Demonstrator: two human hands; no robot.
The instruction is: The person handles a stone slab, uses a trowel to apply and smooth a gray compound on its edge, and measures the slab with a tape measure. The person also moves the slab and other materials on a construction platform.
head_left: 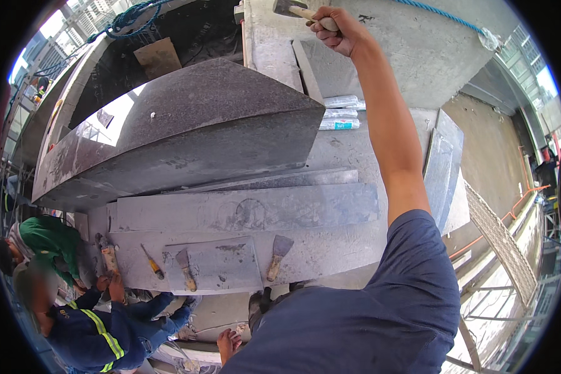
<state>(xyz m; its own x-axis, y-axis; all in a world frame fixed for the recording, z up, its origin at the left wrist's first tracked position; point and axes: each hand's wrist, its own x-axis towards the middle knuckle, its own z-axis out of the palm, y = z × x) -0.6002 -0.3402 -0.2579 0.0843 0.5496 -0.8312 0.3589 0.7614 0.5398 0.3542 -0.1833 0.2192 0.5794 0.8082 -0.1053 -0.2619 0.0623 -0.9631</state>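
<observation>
My right hand (pixel 338 34) is raised at the top of the view, gripping a wooden-handled tool with a metal head (pixel 290 9). My left hand (pixel 229 343) hangs low beside my body, fingers loosely curled and apart, with nothing visible in it. Below my raised arm, a grey slab (pixel 246 206) lies on a concrete ledge (pixel 318 249). Two scrapers, one (pixel 274 262) and another (pixel 187 271), and a yellow-handled tool (pixel 153 265) lie along the near side, one scraper on a smaller plate (pixel 221 262). A polished dark stone block (pixel 199 124) stands behind the slabs.
Two co-workers, one in green (pixel 50 243), one with reflective stripes (pixel 93 336), crouch at lower left. Silver-wrapped tubes (pixel 340 124) lie beside the block. Blue rope (pixel 439 12) runs along the top. Leaning slabs (pixel 439 168), a lower floor (pixel 486 156) and scaffold planks (pixel 498 243) are at right.
</observation>
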